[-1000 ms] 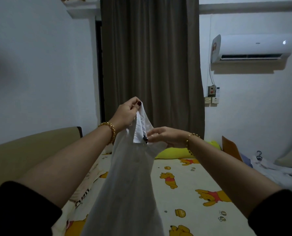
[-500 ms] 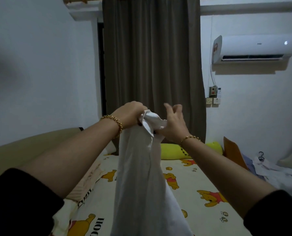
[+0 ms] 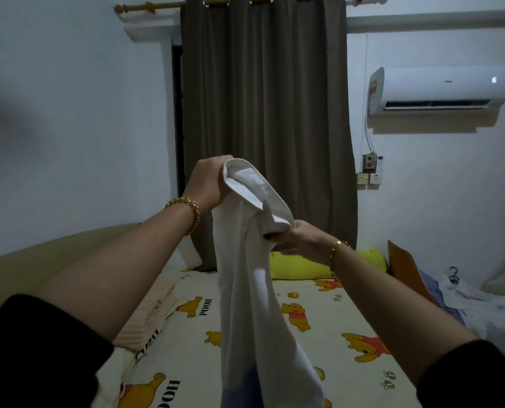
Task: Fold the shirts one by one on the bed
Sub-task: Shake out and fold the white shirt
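A white collared shirt [image 3: 245,304] hangs in the air above the bed [image 3: 319,325], its body dropping down out of the frame's bottom. My left hand [image 3: 208,182] grips the top of the collar, raised high. My right hand [image 3: 299,241] grips the collar's other end, lower and to the right. The collar band stretches slanting between the two hands. The shirt's sleeves and lower hem are hidden in the hanging folds.
The bed has a cream sheet with cartoon bears. A yellow bolster [image 3: 304,265] lies at its far end under a brown curtain [image 3: 263,113]. A heap of pale clothes with a hanger [image 3: 480,301] lies at the right. A beige headboard [image 3: 39,266] runs along the left.
My left hand has lifted the collar higher. My right hand, open beside the collar half a second ago, now grips its lower end and has pulled it right, stretching the collar.
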